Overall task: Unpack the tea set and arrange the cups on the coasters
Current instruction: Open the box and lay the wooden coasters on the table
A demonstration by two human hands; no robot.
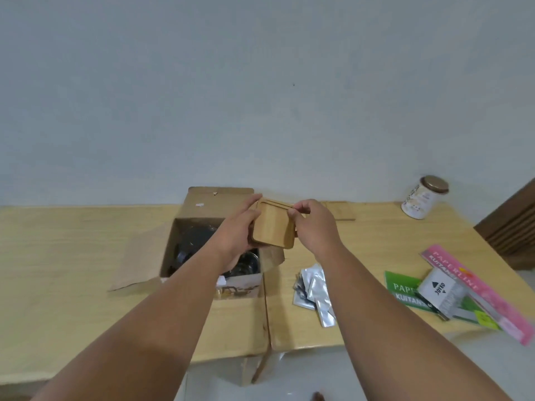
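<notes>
The task stood at an early stage. At the middle of the frame the person held a small stack of wooden coasters (275, 224) in the air, just above the far right corner of the open cardboard box (202, 209). The left hand (237, 227) was closed around the stack's left side, fingers curled behind it. The right hand (311, 224) pinched the upper right edge between thumb and fingertips, apparently about to peel one coaster off.

No coaster lay on the wooden table (72, 256) yet, and no cup was out. Inside the box, left of centre, dark wrapped shapes and a shiny rounded piece showed; whether these were cups could not be told.

So the box was open and the coasters were out of it. Separating them, laying them down, lifting out the cups and setting one on each coaster all seemed left to do.

Right of the box lay silver sachets (314, 290); at the right edge, receipt books (405, 287); at the upper right, a jar (424, 198).
</notes>
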